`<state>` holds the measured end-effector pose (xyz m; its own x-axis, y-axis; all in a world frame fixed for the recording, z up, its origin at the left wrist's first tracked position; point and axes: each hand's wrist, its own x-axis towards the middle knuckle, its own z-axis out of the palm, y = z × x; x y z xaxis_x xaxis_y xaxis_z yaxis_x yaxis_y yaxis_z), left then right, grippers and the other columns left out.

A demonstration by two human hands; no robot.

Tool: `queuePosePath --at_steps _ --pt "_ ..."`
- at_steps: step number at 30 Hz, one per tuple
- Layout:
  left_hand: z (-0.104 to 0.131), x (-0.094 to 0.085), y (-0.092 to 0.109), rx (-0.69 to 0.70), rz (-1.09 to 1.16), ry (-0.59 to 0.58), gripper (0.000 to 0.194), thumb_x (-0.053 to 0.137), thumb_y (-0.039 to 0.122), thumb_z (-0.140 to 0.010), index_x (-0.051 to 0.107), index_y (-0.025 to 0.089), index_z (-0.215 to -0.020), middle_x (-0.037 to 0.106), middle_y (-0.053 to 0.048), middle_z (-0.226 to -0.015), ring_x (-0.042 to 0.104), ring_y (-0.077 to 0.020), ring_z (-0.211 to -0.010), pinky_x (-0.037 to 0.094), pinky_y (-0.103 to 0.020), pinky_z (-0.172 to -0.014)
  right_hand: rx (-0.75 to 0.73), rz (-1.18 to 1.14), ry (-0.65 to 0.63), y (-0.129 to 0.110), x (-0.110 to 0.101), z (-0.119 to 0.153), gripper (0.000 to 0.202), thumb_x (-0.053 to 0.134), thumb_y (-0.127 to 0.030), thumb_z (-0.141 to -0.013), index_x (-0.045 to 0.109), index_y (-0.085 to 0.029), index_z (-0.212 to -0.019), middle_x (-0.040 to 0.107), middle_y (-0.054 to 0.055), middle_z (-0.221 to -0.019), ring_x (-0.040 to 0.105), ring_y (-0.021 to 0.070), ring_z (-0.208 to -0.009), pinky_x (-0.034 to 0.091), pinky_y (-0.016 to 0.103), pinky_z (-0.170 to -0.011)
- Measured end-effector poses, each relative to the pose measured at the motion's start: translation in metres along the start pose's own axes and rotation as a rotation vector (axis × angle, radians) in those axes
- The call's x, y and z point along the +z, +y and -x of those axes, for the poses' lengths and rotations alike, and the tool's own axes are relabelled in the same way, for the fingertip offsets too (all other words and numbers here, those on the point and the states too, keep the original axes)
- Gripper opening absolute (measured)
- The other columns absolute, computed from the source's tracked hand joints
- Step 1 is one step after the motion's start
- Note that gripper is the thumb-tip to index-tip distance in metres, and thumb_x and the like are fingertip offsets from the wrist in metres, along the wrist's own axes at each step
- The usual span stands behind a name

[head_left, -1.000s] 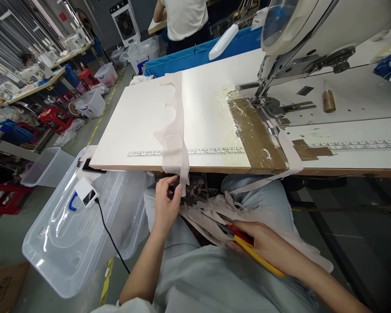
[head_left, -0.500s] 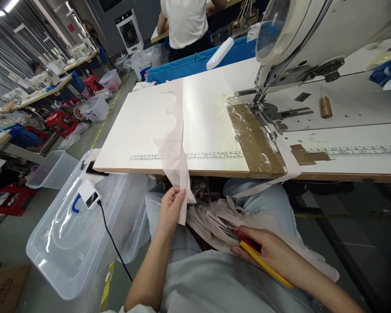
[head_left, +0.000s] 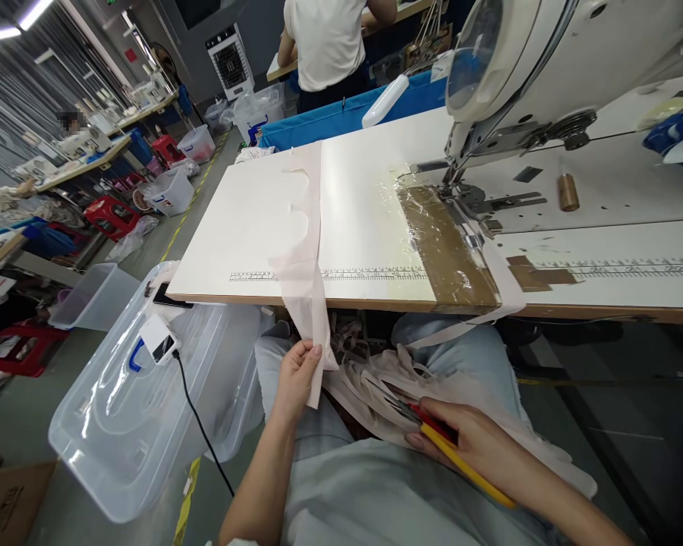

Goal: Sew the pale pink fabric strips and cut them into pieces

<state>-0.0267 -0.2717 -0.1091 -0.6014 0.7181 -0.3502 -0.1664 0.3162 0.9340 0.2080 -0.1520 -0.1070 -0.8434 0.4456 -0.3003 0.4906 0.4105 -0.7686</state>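
Note:
Between the thumb and fingers of my left hand (head_left: 297, 379) is the lower end of a pale pink fabric piece (head_left: 303, 277), which hangs over the table's front edge. The rest of it lies flat on the white table (head_left: 369, 227), one side cut in curves. My right hand (head_left: 461, 436) is closed around scissors (head_left: 432, 436) with red and yellow handles; the blades point up and left over my lap. Several pale fabric strips (head_left: 364, 394) lie bunched on my lap near the blades. Another narrow strip (head_left: 504, 280) runs from the sewing machine (head_left: 524, 98) over the edge.
A lidded clear plastic box (head_left: 102, 425) stands at my left, carrying a white charger (head_left: 160, 339) with a black cable and a phone (head_left: 171, 296). A brown spool (head_left: 568, 192) stands by the machine. A person in a white shirt (head_left: 327, 45) is beyond the table.
My left hand has moved slightly down and toward me, drawing the fabric end a little lower. My right hand with the scissors is almost unmoved. The view has shifted slightly.

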Motion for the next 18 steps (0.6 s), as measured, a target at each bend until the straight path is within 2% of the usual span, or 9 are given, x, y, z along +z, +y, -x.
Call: queuePosePath --at_steps 2,5,7,8,10,13,14,16,18 --pt "0.006 -0.015 -0.022 -0.087 -0.287 0.081 0.033 0.050 0.047 -0.092 0.060 0.016 -0.095 0.061 -0.002 -0.075 0.058 -0.0150 -0.068 0.046 -0.024 -0.069 0.000 -0.016 -0.001 0.003 0.002 0.001 0.044 0.054 -0.062 -0.082 0.048 -0.021 -0.068 0.059 0.003 -0.066 0.053 0.0195 -0.062 0.043 0.028 -0.057" --pt "0.022 -0.043 -0.050 -0.204 -0.541 0.233 0.019 0.051 0.029 -0.090 0.058 0.013 -0.097 0.051 0.000 -0.060 0.059 -0.0205 -0.065 0.046 -0.031 -0.071 -0.003 -0.073 -0.011 0.009 0.003 0.003 0.041 0.055 -0.059 -0.083 0.053 -0.020 -0.070 0.061 0.003 -0.069 0.056 0.0201 -0.064 0.045 0.028 -0.058" --pt "0.037 -0.056 -0.054 -0.224 -0.626 0.287 0.024 0.052 0.023 -0.087 0.056 0.010 -0.107 0.047 0.002 -0.055 0.058 -0.0226 -0.063 0.046 -0.035 -0.073 -0.004 -0.110 -0.011 0.012 0.003 0.003 0.039 0.057 -0.057 -0.083 0.056 -0.020 -0.071 0.063 0.003 -0.069 0.057 0.0202 -0.064 0.045 0.027 -0.058" --pt "0.045 -0.059 -0.051 -0.210 -0.640 0.265 0.027 0.051 0.025 -0.088 0.055 0.011 -0.111 0.048 0.002 -0.055 0.057 -0.0225 -0.062 0.046 -0.035 -0.074 -0.005 -0.122 -0.008 0.012 0.002 0.002 0.039 0.058 -0.057 -0.082 0.056 -0.020 -0.071 0.063 0.003 -0.069 0.057 0.0201 -0.063 0.045 0.027 -0.057" --pt "0.059 -0.055 -0.034 -0.151 -0.518 0.070 0.031 0.046 0.035 -0.094 0.056 0.013 -0.114 0.056 -0.001 -0.063 0.060 -0.0211 -0.064 0.049 -0.035 -0.075 -0.001 -0.125 0.001 0.013 0.001 0.001 0.041 0.060 -0.059 -0.080 0.055 -0.020 -0.069 0.062 0.003 -0.067 0.057 0.0199 -0.062 0.045 0.027 -0.056" --pt "0.070 -0.030 0.004 -0.094 -0.088 -0.393 0.045 0.045 0.053 -0.095 0.059 0.017 -0.118 0.068 -0.009 -0.090 0.067 -0.0216 -0.080 0.052 -0.035 -0.081 0.003 -0.136 0.016 0.014 0.000 0.000 0.043 0.063 -0.061 -0.078 0.054 -0.020 -0.069 0.060 0.002 -0.067 0.055 0.0191 -0.062 0.044 0.026 -0.056" --pt "0.071 -0.020 0.017 -0.090 0.009 -0.499 0.047 0.049 0.054 -0.094 0.058 0.018 -0.121 0.069 -0.010 -0.099 0.067 -0.0221 -0.086 0.052 -0.034 -0.081 -0.003 -0.150 0.025 0.016 0.000 0.000 0.043 0.063 -0.061 -0.078 0.054 -0.020 -0.069 0.059 0.002 -0.067 0.055 0.0186 -0.063 0.044 0.025 -0.056" --pt "0.066 0.000 0.038 -0.038 0.009 -0.561 0.043 0.055 0.053 -0.092 0.062 0.019 -0.116 0.069 -0.010 -0.100 0.066 -0.0205 -0.085 0.051 -0.030 -0.076 -0.021 -0.192 0.050 0.019 -0.001 0.001 0.043 0.064 -0.061 -0.078 0.052 -0.020 -0.069 0.056 0.000 -0.066 0.052 0.0167 -0.061 0.042 0.023 -0.055" --pt "0.058 0.017 0.052 0.124 -0.196 -0.437 0.035 0.058 0.051 -0.091 0.068 0.017 -0.095 0.066 -0.009 -0.088 0.061 -0.0168 -0.076 0.047 -0.026 -0.067 -0.024 -0.228 0.074 0.022 -0.003 0.005 0.044 0.064 -0.060 -0.078 0.048 -0.021 -0.067 0.051 -0.001 -0.063 0.049 0.0149 -0.059 0.040 0.022 -0.054"
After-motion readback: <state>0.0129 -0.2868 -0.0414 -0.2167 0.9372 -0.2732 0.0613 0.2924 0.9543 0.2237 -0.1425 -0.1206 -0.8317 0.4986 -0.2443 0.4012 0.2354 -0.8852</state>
